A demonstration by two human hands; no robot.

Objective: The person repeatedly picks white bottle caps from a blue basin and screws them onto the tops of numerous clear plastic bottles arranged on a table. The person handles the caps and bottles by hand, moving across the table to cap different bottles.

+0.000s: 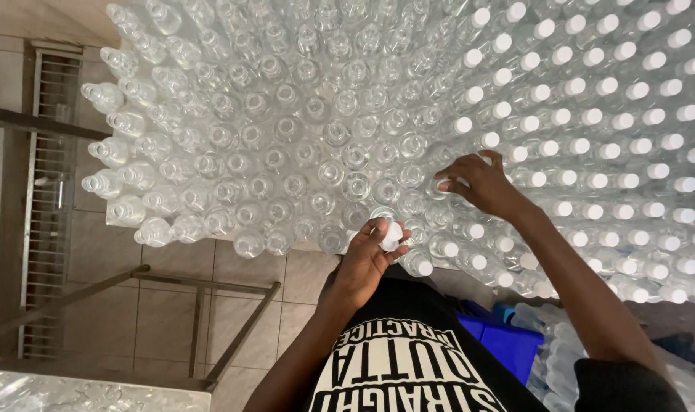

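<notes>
Low in the centre of the frame, the left hand (368, 255) pinches a white cap (393, 236) between its fingers. The right hand (481, 183), fingers curled, touches a capped bottle (445, 185) among clear bottles (286, 137) crowding the surface.

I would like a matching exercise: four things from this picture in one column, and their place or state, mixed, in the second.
1. left hand
2. right hand
3. capped bottles
4. blue crate

a. low, beside the person
b. right part of the table
c. holds a white cap
d. fingers on a bottle top

Pairs: 1-c, 2-d, 3-b, 4-a
</notes>
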